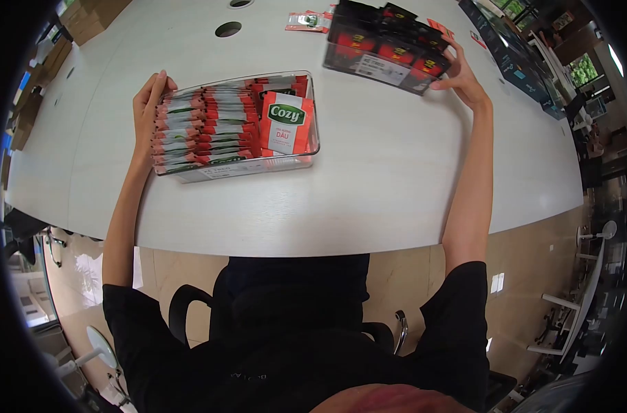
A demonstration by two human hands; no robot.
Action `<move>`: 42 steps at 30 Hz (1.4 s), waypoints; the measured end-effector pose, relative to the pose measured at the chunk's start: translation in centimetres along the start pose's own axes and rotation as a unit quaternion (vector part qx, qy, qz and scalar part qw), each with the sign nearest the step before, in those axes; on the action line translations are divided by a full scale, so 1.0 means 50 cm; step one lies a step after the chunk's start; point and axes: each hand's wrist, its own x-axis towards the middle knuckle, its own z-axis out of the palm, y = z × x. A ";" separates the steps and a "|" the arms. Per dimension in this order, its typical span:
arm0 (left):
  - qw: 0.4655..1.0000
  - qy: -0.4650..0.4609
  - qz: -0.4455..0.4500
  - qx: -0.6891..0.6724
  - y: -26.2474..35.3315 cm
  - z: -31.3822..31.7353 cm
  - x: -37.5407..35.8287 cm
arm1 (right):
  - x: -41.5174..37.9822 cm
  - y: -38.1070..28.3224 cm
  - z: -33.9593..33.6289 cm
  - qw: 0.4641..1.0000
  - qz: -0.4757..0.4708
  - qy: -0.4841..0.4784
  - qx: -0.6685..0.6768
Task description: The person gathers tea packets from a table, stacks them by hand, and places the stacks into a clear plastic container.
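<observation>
A clear plastic box (251,166) stands on the table, filled with rows of red and white Cozy tea sachets (227,127). One tea sachet (286,124) lies flat on top at the box's right end, its label facing up. My left hand (148,110) is closed around the left end of this box. Farther back and to the right is a second clear box (368,67), holding black and red packets (398,52). My right hand (461,77) grips its right end, thumb at the front corner and fingers along the side.
Behind the second box, a few loose red and white sachets (306,21) lie on the white table (341,199). Dark printed cartons (513,58) line the right edge. A round cable hole (228,29) is at the back, and cardboard boxes (93,17) stand at far left.
</observation>
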 end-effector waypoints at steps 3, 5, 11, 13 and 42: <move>1.000 -0.011 0.018 -0.007 0.005 0.004 -0.002 | -0.050 0.028 -0.034 0.989 -0.019 0.068 0.131; 1.000 -0.028 0.009 -0.007 0.004 0.007 -0.002 | -0.083 0.058 -0.063 0.978 -0.012 0.106 0.179; 0.999 -0.034 0.008 -0.026 0.018 0.019 -0.011 | -0.156 0.059 -0.137 0.928 -0.092 0.245 0.264; 0.999 -0.038 0.005 -0.032 0.023 0.023 -0.012 | -0.177 0.068 -0.173 0.901 -0.069 0.326 0.278; 0.999 -0.030 0.007 -0.011 0.062 0.033 -0.029 | 0.078 0.046 0.174 0.897 -0.138 0.195 -0.371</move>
